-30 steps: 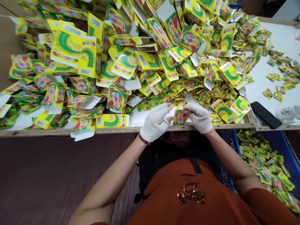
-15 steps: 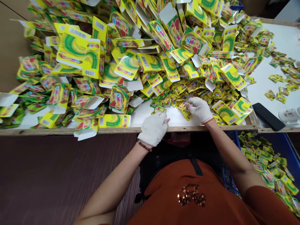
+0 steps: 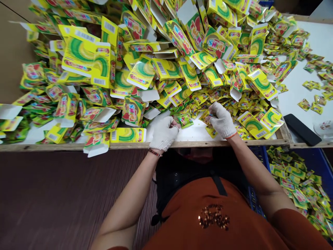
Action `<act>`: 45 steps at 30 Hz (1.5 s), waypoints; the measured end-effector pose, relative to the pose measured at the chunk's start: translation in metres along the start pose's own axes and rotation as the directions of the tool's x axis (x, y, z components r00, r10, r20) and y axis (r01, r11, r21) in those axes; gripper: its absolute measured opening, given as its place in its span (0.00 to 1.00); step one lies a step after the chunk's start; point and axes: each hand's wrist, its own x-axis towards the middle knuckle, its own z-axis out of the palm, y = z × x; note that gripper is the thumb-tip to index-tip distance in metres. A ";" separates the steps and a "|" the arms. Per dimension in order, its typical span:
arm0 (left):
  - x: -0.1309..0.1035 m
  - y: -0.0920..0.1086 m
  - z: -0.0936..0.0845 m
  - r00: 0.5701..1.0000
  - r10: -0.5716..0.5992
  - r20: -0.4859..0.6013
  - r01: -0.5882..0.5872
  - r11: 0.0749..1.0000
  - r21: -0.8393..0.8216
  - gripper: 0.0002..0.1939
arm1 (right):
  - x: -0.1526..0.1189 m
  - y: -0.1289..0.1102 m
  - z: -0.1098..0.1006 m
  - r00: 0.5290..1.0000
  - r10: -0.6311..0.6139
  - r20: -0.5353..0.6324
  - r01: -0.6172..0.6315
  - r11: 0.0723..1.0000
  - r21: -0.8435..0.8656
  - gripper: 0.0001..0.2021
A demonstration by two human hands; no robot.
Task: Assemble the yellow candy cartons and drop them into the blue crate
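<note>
Now holds the left hand [image 3: 164, 133] apart from the right hand [image 3: 221, 121], beside green sachets [image 3: 185, 120], no longer meeting at a small box.

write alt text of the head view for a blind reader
A person's gloved left hand is at a green packet and the gloved right hand at a yellow packet, over a white tabletop. Beyond them lies a jumbled heap of yellow-and-green cartons; a black phone lies to the right.

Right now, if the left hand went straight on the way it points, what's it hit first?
Likely the green sachets, just beyond the fingertips of the left hand; whether they already touch is unclear.
</note>
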 end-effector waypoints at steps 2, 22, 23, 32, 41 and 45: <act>-0.004 0.001 0.002 0.999 0.030 -0.037 -0.037 0.981 -0.192 0.06 | -0.009 -0.004 -0.004 0.998 -0.004 -0.056 0.012 0.990 0.143 0.15; -0.011 0.028 0.018 0.978 0.170 0.124 -0.088 0.866 -0.493 0.12 | -0.025 -0.018 0.005 0.990 -0.014 0.143 -0.039 0.933 0.358 0.07; -0.012 0.028 0.020 0.978 0.173 0.117 -0.088 0.851 -0.517 0.12 | -0.026 -0.019 0.005 0.990 -0.025 0.140 -0.023 0.942 0.334 0.07; -0.024 0.024 0.030 0.963 0.254 0.093 -0.156 0.801 -0.577 0.10 | -0.036 -0.034 0.002 0.979 -0.071 0.191 -0.019 0.901 0.433 0.19; -0.001 -0.028 -0.063 0.851 0.159 -0.501 0.039 0.931 0.362 0.28 | -0.036 -0.037 0.006 0.971 0.062 0.229 -0.148 0.912 0.382 0.07; 0.004 -0.032 -0.086 0.873 0.124 -0.471 0.077 0.920 0.385 0.38 | -0.040 -0.036 0.010 0.982 0.032 0.188 -0.105 0.914 0.392 0.15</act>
